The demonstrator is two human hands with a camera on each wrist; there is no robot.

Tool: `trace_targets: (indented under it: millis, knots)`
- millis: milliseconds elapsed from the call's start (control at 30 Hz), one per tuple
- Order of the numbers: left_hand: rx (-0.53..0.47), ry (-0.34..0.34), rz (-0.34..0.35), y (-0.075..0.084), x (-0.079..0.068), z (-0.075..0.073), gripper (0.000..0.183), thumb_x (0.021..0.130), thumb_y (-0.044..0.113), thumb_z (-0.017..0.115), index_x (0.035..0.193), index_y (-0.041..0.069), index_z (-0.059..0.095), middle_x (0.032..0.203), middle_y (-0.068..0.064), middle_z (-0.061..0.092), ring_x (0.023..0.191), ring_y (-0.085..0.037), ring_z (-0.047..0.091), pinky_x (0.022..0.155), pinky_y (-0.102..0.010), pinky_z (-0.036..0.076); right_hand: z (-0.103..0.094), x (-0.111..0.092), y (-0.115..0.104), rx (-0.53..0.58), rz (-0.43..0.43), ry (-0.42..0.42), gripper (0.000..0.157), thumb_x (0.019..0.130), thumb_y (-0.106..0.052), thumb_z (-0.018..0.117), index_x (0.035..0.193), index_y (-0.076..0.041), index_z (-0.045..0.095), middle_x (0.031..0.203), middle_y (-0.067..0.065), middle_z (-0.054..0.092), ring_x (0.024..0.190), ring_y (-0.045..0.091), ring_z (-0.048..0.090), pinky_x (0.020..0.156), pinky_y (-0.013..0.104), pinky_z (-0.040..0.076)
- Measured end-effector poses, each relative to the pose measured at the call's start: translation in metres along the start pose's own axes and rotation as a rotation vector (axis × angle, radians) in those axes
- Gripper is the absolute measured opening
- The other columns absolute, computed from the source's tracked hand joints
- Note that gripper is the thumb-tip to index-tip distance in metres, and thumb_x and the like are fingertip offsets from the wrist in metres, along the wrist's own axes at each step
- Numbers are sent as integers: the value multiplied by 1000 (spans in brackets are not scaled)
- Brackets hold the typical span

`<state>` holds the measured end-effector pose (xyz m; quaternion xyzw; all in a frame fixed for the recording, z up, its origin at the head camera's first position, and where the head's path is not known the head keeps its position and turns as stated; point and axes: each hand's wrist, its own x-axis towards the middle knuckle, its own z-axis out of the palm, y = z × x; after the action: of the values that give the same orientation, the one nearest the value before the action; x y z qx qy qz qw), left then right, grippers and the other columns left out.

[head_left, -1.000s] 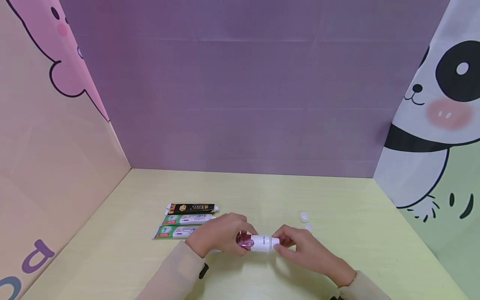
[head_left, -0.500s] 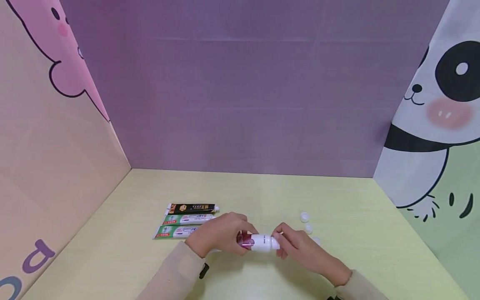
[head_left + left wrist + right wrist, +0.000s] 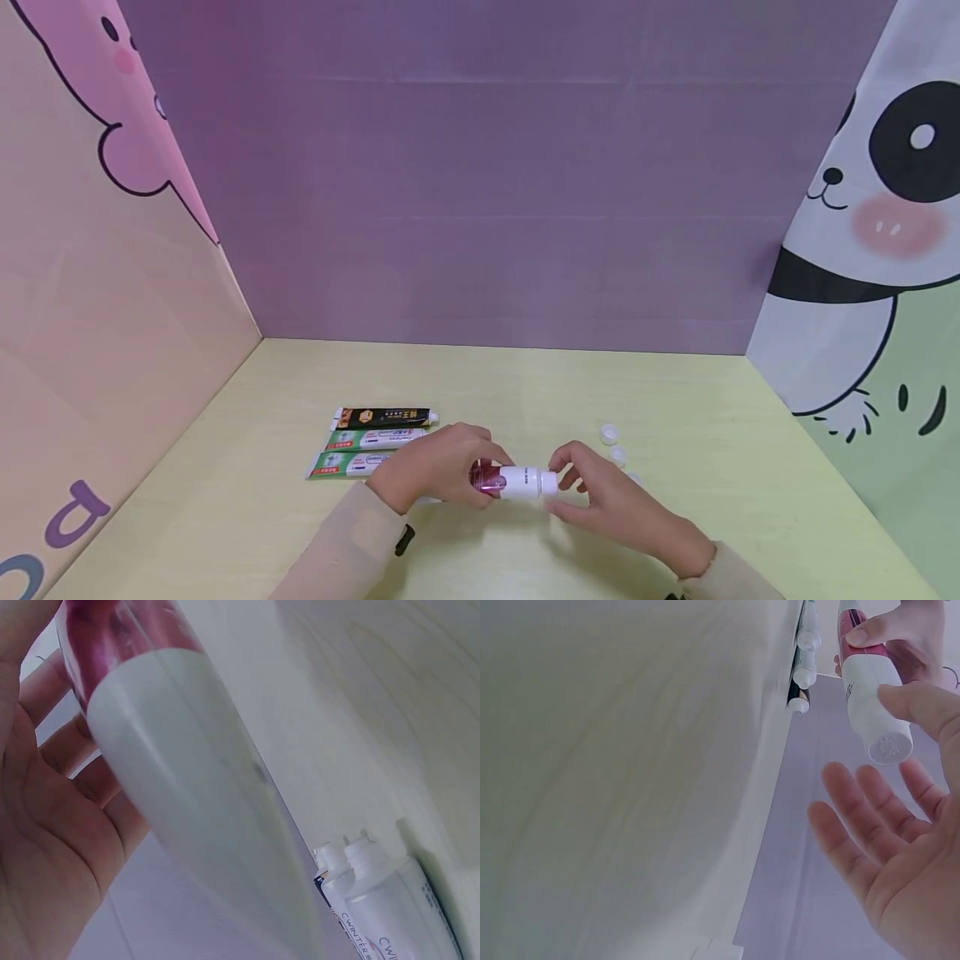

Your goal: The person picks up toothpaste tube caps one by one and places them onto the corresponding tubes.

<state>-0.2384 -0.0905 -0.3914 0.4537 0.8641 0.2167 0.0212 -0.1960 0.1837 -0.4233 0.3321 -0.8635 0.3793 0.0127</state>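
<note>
My left hand [image 3: 442, 467] grips a red and white toothpaste tube [image 3: 517, 482] round its red end, above the table. In the left wrist view the white part of this tube [image 3: 180, 765] runs diagonally past the palm. A white cap [image 3: 890, 748] sits on the tube's right-hand end. Around that cap my right hand [image 3: 618, 504] is spread, thumb below and forefinger above. Its fingers [image 3: 851, 810] stand apart from the cap in the right wrist view. The thumb overlaps the tube's edge there; whether it touches, I cannot tell.
A black toothpaste tube [image 3: 386, 417] and two green and white tubes [image 3: 375, 439] lie in a row at the left, nozzles pointing right. Small white caps [image 3: 609, 434] lie on the table [image 3: 720, 467] beyond my right hand. A purple wall [image 3: 495, 208] closes the back.
My right thumb and fingers were on the cap, turned over it half a second ago, and have now spread apart from it. The left hand and its toothpaste tube have hardly moved.
</note>
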Motion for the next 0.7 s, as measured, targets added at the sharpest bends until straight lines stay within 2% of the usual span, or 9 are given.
trace_targets:
  millis: [133, 267, 500, 700]
  knots:
    - [3, -2, 2, 1, 1, 0, 31, 76, 17, 86, 106, 16, 77, 88, 13, 61, 73, 0, 53, 62, -13, 47, 1, 0, 2, -46, -81, 28, 38, 87, -14, 79, 111, -17, 50, 108, -8, 53, 92, 12, 61, 78, 30, 54]
    - [8, -9, 3, 1, 2, 0, 31, 76, 17, 86, 106, 16, 77, 88, 14, 61, 73, 0, 52, 62, -13, 47, 2, 0, 3, -53, -115, 29, 40, 85, -5, 79, 110, -14, 49, 105, -7, 52, 90, 14, 61, 78, 30, 55]
    - [16, -12, 6, 1, 3, 1, 31, 77, 18, 86, 106, 16, 77, 88, 14, 61, 73, 0, 52, 63, -13, 46, 3, 1, 3, -74, -109, 31, 38, 86, 0, 76, 109, -15, 50, 105, -7, 53, 88, 7, 61, 75, 26, 54]
    - [30, -9, 13, 2, 3, 1, 30, 77, 19, 86, 105, 16, 77, 87, 14, 61, 73, 0, 51, 62, -12, 46, 2, 0, 3, -78, -70, 28, 34, 88, -6, 77, 107, -17, 51, 101, -9, 56, 85, 8, 60, 71, 26, 54]
